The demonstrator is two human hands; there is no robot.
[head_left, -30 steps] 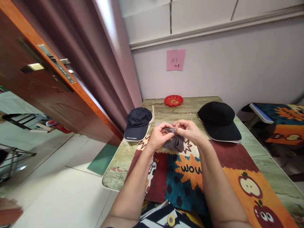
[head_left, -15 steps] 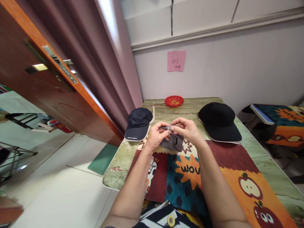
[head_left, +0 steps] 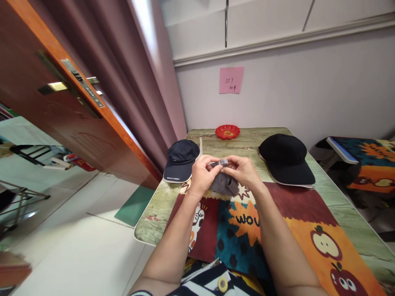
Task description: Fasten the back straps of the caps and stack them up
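Note:
A small grey fabric piece, by its look a grey cap (head_left: 224,185), rests on the printed mat between my hands, with a dark curved opening on its right side. At its top edge, my left hand (head_left: 204,174) and my right hand (head_left: 242,170) are both closed, thumbs and fingers pinching a narrow grey strap (head_left: 222,163) with a shiny bit on it. The fingertips partly hide the strap. Left of my hands sits a navy cap (head_left: 182,158) with white lettering on its brim. To the right lies a black cap (head_left: 286,158).
A red scalloped dish (head_left: 227,131) stands at the table's back. The colourful mat (head_left: 212,230) covers the front of the wood-patterned table (head_left: 148,224). An orange-edged door (head_left: 123,144) and a mauve curtain (head_left: 160,82) are at left; another table (head_left: 364,152) stands at right.
My fingers have shifted on the strap, and a loop of it now stands up higher between them. The view has moved slightly; the other caps stay where they were.

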